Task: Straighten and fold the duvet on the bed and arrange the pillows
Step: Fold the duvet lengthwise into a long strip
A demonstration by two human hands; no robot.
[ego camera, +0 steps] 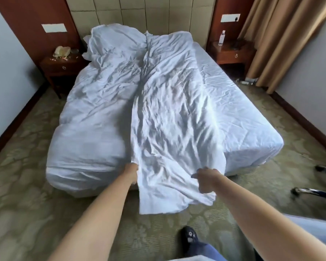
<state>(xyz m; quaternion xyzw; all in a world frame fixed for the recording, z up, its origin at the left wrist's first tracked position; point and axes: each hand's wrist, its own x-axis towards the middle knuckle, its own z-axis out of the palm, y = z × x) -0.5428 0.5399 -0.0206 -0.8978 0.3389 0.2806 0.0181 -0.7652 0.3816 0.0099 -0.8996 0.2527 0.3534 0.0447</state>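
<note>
Both hands (207,178) grip duvet (169,113) (white, creased); folded lengthwise.

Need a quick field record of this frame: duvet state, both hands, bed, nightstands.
duvet: wrinkled, folded lengthwise into a strip, near end hanging off the foot of the bed
left hand: grips duvet's left edge
right hand: grips duvet's right edge
bed: sheet bare on the right
pillows: none clearly visible
right nightstand: water bottle
left nightstand: litter
</note>
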